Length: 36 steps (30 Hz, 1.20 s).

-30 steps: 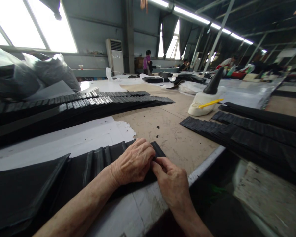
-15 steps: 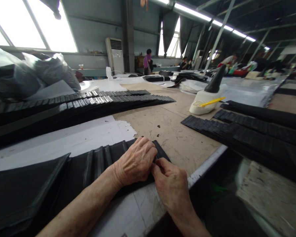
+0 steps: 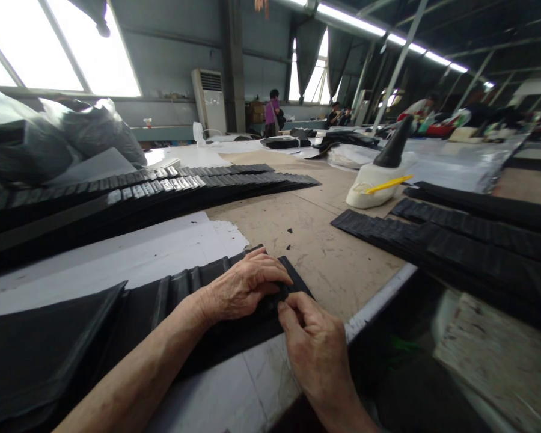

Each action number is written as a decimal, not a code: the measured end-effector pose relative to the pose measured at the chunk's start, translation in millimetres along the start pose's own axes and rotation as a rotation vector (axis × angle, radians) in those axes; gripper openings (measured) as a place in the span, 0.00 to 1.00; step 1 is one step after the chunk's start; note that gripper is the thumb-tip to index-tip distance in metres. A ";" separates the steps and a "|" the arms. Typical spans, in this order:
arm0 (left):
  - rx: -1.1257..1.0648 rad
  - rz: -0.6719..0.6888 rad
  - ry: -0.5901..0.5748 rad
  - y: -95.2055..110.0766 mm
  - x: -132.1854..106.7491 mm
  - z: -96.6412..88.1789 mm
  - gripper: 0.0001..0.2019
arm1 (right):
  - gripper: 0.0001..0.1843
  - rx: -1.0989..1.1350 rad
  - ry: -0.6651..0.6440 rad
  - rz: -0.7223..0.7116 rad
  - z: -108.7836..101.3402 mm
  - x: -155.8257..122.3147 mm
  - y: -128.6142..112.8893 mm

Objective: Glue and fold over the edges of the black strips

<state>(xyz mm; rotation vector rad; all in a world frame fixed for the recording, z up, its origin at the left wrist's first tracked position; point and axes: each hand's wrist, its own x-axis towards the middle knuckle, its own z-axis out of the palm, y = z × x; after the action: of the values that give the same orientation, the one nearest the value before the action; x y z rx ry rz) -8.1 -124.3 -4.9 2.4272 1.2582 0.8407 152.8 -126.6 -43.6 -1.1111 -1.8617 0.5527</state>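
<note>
A row of overlapping black leather-like pieces (image 3: 162, 300) lies along the near side of the table, with raised folded edges across it. My left hand (image 3: 247, 282) rests on its right part, fingers stretched out and slightly bent over the black surface, pressing from above. At the near right edge, my right hand (image 3: 313, 325) pinches the border of a black piece between thumb and forefinger; the exact spot is partly covered by the fingers. A larger black panel (image 3: 36, 343) lies at the left, its corner raised.
Long fanned rows of black strips (image 3: 162, 192) lie behind at left. More black strips (image 3: 433, 240) overhang the table edge at right. A white container with a black cone (image 3: 374, 186) carries a yellow tool (image 3: 389, 184). Grey plastic bags (image 3: 90, 132) sit far left; people work farther back.
My left hand has shifted slightly left, its fingers going from curled to stretched out, uncovering more of the black piece. My right hand keeps its pinch at nearly the same place.
</note>
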 end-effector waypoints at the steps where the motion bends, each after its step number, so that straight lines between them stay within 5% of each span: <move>1: -0.016 -0.011 -0.012 0.5 1.0 -0.5 0.08 | 0.13 0.003 0.006 -0.013 -0.2 -0.3 0.3; 25: -0.078 -0.111 -0.073 -0.4 7.0 -6.3 0.04 | 0.14 0.017 -0.040 0.041 -3.0 0.7 -1.3; 36: -0.100 -0.222 0.003 8.1 10.3 0.8 0.04 | 0.15 0.023 -0.027 0.042 -1.4 0.7 -0.5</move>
<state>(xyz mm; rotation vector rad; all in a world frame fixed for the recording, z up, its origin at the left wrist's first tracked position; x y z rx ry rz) 2.2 -120.6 2.2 2.1611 1.4192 0.8233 153.5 -126.4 -42.2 -1.1347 -1.8544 0.6150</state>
